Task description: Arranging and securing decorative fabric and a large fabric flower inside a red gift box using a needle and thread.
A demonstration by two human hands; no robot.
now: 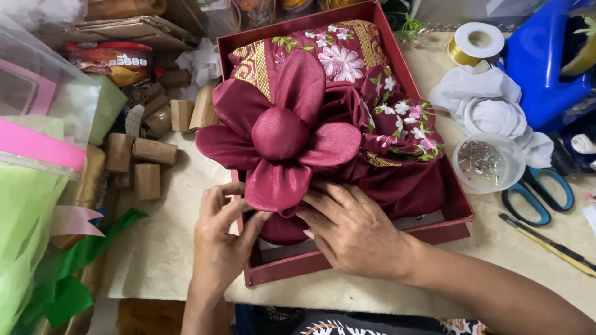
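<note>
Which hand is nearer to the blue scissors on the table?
Right. The right hand presses the maroon cloth just left of the blue scissors; the left hand is farther left, at the flower's lowest petal.

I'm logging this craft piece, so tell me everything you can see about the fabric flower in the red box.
The flower is shaped from glossy maroon cloth that looks like satin: five rounded petals around a smooth domed centre. It lies face up on folded maroon fabric embroidered with white and pink blossoms and gold trim, inside the red box; its left petals overhang the box's wall. The left hand and right hand touch its lowest petal with their fingers.
</note>
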